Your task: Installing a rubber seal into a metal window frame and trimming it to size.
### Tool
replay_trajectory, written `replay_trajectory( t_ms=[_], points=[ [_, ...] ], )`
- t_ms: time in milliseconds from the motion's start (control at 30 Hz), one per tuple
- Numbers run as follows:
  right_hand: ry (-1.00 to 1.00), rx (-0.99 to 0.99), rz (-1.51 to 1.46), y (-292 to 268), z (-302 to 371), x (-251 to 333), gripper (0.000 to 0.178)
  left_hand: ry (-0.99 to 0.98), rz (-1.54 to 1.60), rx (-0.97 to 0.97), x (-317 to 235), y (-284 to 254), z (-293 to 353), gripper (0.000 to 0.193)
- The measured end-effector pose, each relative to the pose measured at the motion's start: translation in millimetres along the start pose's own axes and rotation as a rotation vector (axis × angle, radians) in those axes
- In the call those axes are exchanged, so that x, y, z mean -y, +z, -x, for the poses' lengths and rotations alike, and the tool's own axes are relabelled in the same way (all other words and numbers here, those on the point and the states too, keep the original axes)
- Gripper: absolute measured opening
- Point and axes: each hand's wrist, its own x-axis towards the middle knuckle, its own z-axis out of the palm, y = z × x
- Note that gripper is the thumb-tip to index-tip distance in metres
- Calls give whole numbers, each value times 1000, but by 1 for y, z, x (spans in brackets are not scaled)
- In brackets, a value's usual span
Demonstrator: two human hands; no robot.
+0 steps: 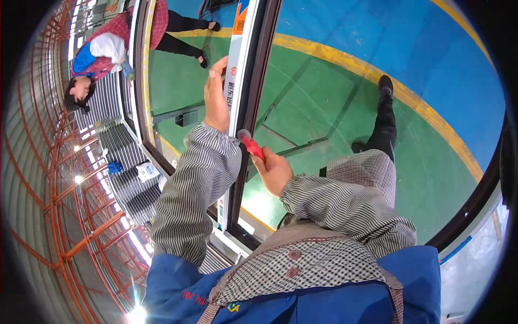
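My right hand [274, 171] is closed round the red handle of a roller [251, 144], which has a small round greyish wheel at its tip. The wheel is against or just beside a long frame bar [249, 100], dark brown on one side and covered in white printed film on the other. Farther up the bar, my left hand [217, 101] lies along the white side, its fingers stretched out. Some of its fingertips are hard to make out against the bar. Striped sleeves cover both my forearms.
Another frame bar [144, 81] runs along the left, with a person in a red checked garment [110, 48] beyond it. Dark slatted stacks [129, 178] lie at the left. A dark bar [469, 216] curves along the right. Below are a green floor [307, 108] and a yellow stripe [334, 56].
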Motion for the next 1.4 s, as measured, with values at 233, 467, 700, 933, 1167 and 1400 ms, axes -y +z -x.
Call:
replay_trajectory(
  t_ms=[233, 467, 700, 933, 1167, 1400],
  points=[
    [76, -61, -12, 1, -23, 1, 26, 73, 27, 64, 4, -4, -1, 58],
    [66, -69, 80, -19, -31, 21, 30, -3, 30, 13, 1, -2, 1, 57],
    [88, -97, 153, -37, -46, 31, 27, 18, 62, 42, 9, 4, -20, 58],
    [14, 94, 23, -137, -76, 24, 35, 24, -782, -75, -14, 23, -7, 43],
    [69, 91, 24, -158, -64, -12, 36, 38, -1047, -263, -2, 46, 37, 46],
    [40, -30, 88, -176, -66, -8, 37, 63, -904, -149, -14, 41, 28, 51]
  ],
)
